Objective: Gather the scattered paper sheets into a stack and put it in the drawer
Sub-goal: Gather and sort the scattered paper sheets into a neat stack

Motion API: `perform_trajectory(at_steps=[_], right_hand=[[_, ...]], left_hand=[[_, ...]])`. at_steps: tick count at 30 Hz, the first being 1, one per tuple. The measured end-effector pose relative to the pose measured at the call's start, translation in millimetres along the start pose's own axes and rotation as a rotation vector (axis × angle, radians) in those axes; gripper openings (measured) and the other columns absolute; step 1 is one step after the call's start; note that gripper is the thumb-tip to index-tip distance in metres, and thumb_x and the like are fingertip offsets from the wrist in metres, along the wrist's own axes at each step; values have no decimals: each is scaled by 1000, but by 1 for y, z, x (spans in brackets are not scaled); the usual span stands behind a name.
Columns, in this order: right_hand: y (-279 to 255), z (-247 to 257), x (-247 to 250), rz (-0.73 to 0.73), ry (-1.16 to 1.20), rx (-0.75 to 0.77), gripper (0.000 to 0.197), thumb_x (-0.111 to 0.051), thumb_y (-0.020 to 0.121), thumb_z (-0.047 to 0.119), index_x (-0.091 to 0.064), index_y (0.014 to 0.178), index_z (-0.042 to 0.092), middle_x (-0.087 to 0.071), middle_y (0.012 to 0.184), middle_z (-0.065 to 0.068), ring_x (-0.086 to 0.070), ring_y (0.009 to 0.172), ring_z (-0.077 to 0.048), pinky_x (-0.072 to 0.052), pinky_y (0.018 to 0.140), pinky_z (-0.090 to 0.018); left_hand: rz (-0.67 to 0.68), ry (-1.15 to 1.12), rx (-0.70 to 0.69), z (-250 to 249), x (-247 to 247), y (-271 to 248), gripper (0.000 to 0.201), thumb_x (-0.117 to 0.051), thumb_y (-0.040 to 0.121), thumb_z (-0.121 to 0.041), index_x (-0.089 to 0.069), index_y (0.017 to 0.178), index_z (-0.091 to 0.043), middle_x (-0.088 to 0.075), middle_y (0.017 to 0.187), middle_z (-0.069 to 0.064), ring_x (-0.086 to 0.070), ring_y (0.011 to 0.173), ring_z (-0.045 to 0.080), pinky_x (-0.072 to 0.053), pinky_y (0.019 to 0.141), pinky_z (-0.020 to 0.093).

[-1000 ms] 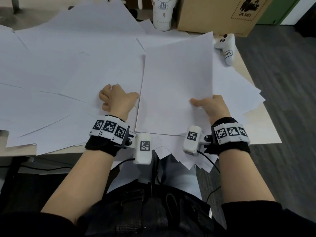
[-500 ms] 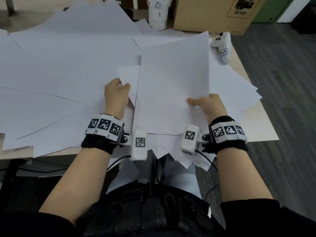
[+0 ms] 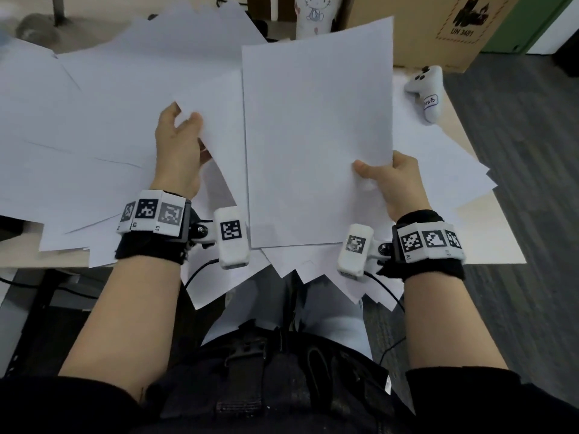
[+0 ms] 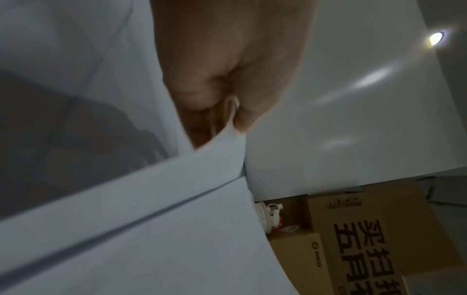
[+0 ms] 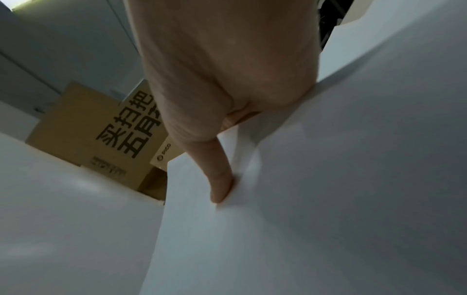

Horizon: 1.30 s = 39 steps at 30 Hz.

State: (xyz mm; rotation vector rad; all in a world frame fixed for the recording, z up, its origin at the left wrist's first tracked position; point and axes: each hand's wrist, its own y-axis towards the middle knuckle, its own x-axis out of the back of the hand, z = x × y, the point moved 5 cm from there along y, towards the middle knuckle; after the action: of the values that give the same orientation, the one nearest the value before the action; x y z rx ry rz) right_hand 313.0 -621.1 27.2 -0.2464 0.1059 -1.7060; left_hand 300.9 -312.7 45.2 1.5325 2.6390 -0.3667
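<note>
Many white paper sheets [image 3: 94, 126] lie scattered over the desk. My right hand [image 3: 388, 173] pinches the right edge of a gathered stack of sheets [image 3: 316, 136], thumb on top, and holds it lifted above the desk. In the right wrist view that thumb [image 5: 220, 179] presses on the stack [image 5: 328, 199]. My left hand [image 3: 178, 136] pinches the near left corner of another single sheet [image 3: 219, 120], raised and lying just left of the stack. In the left wrist view the fingers [image 4: 227, 79] pinch that sheet's edge [image 4: 222, 143]. No drawer is in view.
A white game controller [image 3: 427, 89] lies at the desk's far right. A cardboard box [image 3: 438, 23] and a white cartoon-print cup [image 3: 315, 14] stand at the back. Sheets overhang the near desk edge [image 3: 313, 277] above my lap. Grey floor [image 3: 532, 183] lies to the right.
My left hand left the desk, took hold of a sheet's corner and lifted it toward the stack. My right hand raised the stack higher.
</note>
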Motion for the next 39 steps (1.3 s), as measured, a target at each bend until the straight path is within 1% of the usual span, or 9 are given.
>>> perform_trajectory(at_steps=[3, 6, 13, 16, 19, 25, 29, 34, 39], right_hand=[[0, -15, -9, -41, -68, -58, 20, -71, 79, 1, -67, 98, 5, -69, 90, -6, -62, 76, -20, -51, 68, -25], [-1, -23, -13, -93, -131, -86, 22, -73, 77, 4, -68, 99, 2, -68, 93, -12, -62, 79, -23, -50, 72, -29], [-8, 0, -20, -28, -88, -42, 19, -68, 81, 3, -67, 100, 1, -66, 78, 0, -59, 64, -12, -48, 57, -19], [-13, 13, -29, 23, -81, -19, 16, -69, 82, 4, -68, 98, 6, -68, 81, 0, -62, 67, -13, -52, 64, -22], [-17, 23, -40, 69, -58, 5, 17, -67, 82, 3, -68, 100, 3, -69, 86, -5, -65, 75, -20, -54, 74, -30], [-22, 22, -63, 191, 4, -56, 21, -68, 84, 8, -67, 105, 2, -70, 98, -10, -65, 90, -25, -51, 90, -39], [-23, 19, -72, 179, 34, -78, 14, -67, 85, 9, -67, 98, 6, -70, 89, -5, -66, 84, -23, -52, 92, -42], [-31, 31, -78, 170, 142, 33, 8, -64, 87, 5, -67, 93, 9, -71, 84, 0, -67, 78, -16, -54, 79, -32], [-40, 62, -78, 200, 331, 286, 19, -65, 83, 3, -62, 99, 12, -69, 95, -4, -65, 87, -19, -53, 76, -30]], left_hand=[[173, 71, 148, 18, -2, -10, 45, -47, 96, -1, -37, 139, -7, -62, 103, -1, -63, 83, 15, -56, 70, 26], [323, 271, 237, 37, -6, -28, 29, -42, 92, 10, -57, 111, -5, -65, 96, 5, -62, 96, 25, -56, 75, 28], [289, 396, 130, 18, 7, -26, 38, -39, 90, 15, -59, 87, -18, -64, 90, 2, -61, 84, 21, -51, 81, 36], [264, 393, 78, -1, 20, -23, 35, -41, 92, 11, -57, 101, -19, -64, 92, -7, -62, 84, 11, -53, 70, 29], [283, 374, 37, -18, 30, -25, 31, -44, 93, 7, -57, 103, -19, -66, 95, -5, -63, 85, 13, -53, 77, 33], [239, 173, -36, -37, 38, -33, 19, -44, 101, -13, -61, 102, -21, -72, 90, -14, -67, 88, 4, -51, 85, 25], [168, 167, -27, -35, 43, -33, 57, -44, 94, -53, -47, 138, -17, -52, 137, -11, -45, 128, 4, -32, 111, 33], [137, 141, -249, -47, 39, -44, 22, -48, 100, -15, -56, 120, -10, -66, 110, -8, -63, 102, 0, -49, 92, 19], [103, -10, -427, -73, 42, -48, 12, -54, 97, -15, -59, 109, -16, -70, 101, -12, -66, 102, 6, -51, 88, 21]])
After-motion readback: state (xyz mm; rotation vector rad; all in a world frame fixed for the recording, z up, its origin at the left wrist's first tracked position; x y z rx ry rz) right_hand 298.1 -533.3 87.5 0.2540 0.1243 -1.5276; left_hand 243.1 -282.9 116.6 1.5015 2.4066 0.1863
